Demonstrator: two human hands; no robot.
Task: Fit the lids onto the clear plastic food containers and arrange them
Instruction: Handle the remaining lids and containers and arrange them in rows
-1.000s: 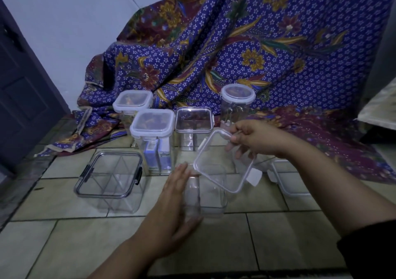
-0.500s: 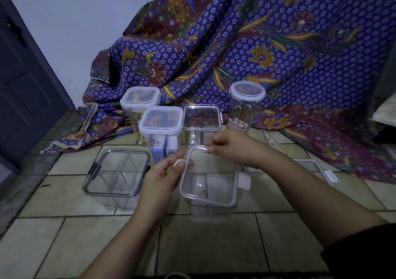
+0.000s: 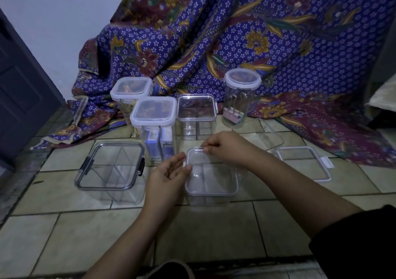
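Observation:
A clear square container stands on the tiled floor in front of me, with a clear lid lying flat on its top. My right hand pinches the lid's far edge. My left hand rests against the lid's left side, thumb on its rim. To the left stands a wide clear divided container with black clips. Behind are two white-lidded containers, a clear-lidded square one and a round jar.
A loose clear lid lies on the tiles at the right, with another clear piece behind it. A blue patterned cloth drapes across the back. A dark door is at the left.
The lid, held tilted above the container in my right hand, has come down flat onto its top. My left hand moved from the container's side up to the lid's left edge.

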